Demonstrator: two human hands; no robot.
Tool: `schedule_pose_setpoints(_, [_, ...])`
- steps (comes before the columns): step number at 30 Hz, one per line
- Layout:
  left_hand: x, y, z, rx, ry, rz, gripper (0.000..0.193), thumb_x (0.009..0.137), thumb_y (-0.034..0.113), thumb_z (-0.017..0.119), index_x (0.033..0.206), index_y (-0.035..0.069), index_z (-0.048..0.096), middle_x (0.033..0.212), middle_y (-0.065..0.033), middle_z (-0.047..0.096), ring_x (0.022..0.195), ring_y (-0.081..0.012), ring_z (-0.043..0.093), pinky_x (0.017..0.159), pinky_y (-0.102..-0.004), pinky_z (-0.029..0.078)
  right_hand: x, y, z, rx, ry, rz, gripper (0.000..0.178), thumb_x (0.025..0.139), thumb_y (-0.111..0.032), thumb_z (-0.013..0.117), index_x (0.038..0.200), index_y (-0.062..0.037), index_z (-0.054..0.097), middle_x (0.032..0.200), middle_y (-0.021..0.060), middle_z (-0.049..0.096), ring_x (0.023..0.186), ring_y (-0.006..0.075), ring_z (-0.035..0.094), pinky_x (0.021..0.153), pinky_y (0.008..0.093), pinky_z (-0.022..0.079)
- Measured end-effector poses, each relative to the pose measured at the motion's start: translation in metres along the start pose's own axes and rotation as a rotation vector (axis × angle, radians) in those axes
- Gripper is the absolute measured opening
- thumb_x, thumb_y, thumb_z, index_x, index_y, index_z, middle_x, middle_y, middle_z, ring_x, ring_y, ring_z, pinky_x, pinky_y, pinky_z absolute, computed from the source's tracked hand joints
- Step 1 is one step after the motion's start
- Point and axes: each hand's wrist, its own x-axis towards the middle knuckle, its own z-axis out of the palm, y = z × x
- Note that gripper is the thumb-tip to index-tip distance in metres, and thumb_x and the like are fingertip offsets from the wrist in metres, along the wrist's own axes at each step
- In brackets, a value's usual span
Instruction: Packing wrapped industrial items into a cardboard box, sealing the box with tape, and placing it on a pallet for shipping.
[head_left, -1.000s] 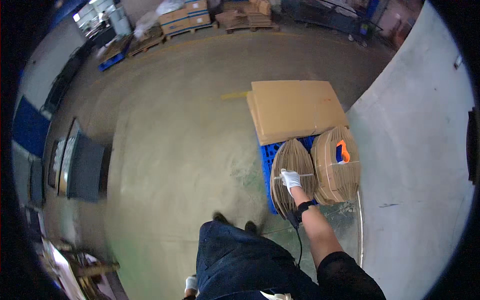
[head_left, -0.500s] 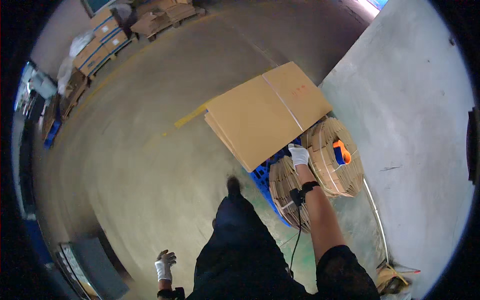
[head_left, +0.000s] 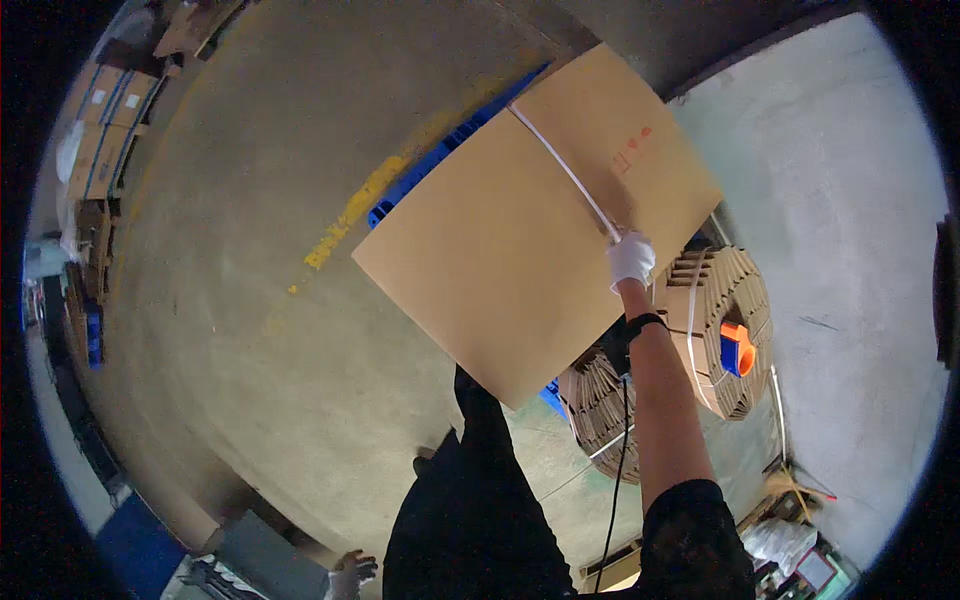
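Note:
My right hand (head_left: 631, 260), in a white glove, is closed around the pale strap (head_left: 568, 172) at the near edge of a flat cardboard bundle (head_left: 470, 260). The bundle lies across a blue pallet (head_left: 425, 165) and overhangs its near left side. My left hand (head_left: 352, 575), also gloved, hangs low at the bottom left, fingers apart and holding nothing. By my right forearm sit two strapped rounds of folded cardboard, a nearer one (head_left: 603, 425) and a larger one (head_left: 700, 330). An orange and blue tape dispenser (head_left: 737, 350) rests on the larger round.
A pale wall (head_left: 840, 230) rises on the right. Strapped cartons (head_left: 108, 130) stand at the far left. A grey box-like object (head_left: 260, 555) is at lower left, and assorted items (head_left: 785, 545) lie at lower right. A yellow line (head_left: 350, 215) marks the floor beside the pallet.
The cardboard bundle has shifted toward me, baring the pallet's far left edge. My right hand has gone from the gap beside the rounds to the strap. My left hand sits lower in view.

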Motion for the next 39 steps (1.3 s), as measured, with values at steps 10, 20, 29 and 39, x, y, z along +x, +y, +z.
schedule_pose_setpoints(10, [0.023,0.127,0.065,0.175,0.065,0.074,0.047,0.101,0.035,0.040,0.119,-0.006,0.053,0.101,-0.0202,0.066,0.090,-0.0257,0.066,0.081,-0.0347,0.052,0.051,0.034,0.038,-0.154,0.219,-0.310,0.015,0.076,-0.022,0.065,0.076,-0.0073,0.069,0.081,0.0125,0.067,0.071,0.0301,0.067,0.062,0.0376,0.055])
schedule_pose_setpoints(20, [0.048,0.113,0.033,0.020,0.158,0.056,0.049,0.100,0.039,0.041,0.119,-0.005,0.053,0.102,-0.0184,0.066,0.093,-0.0239,0.065,0.080,-0.0338,0.052,0.025,0.023,0.048,0.926,-0.362,0.310,0.027,0.077,-0.028,0.062,0.081,-0.0010,0.065,0.071,0.0186,0.065,0.068,0.0337,0.065,0.059,0.0409,0.051])
schedule_pose_setpoints(29, [0.047,0.089,0.026,0.107,0.031,-0.054,0.045,0.098,0.039,0.047,0.118,0.000,0.057,0.100,-0.0118,0.068,0.088,-0.0184,0.065,0.076,-0.0301,0.051,0.006,-0.042,-0.030,0.246,-0.199,-0.431,0.037,0.084,-0.038,0.055,0.084,-0.0025,0.065,0.083,0.0214,0.067,0.079,0.0410,0.064,0.068,0.0477,0.050])
schedule_pose_setpoints(39, [0.077,0.122,0.005,-0.023,-0.102,0.131,0.052,0.097,0.045,0.046,0.127,0.002,0.049,0.107,-0.0146,0.063,0.090,-0.0246,0.064,0.079,-0.0360,0.053,-0.184,-0.159,-0.249,0.773,-0.453,-0.427,0.043,0.078,-0.040,0.063,0.087,0.0016,0.066,0.071,0.0153,0.064,0.063,0.0276,0.061,0.057,0.0412,0.046])
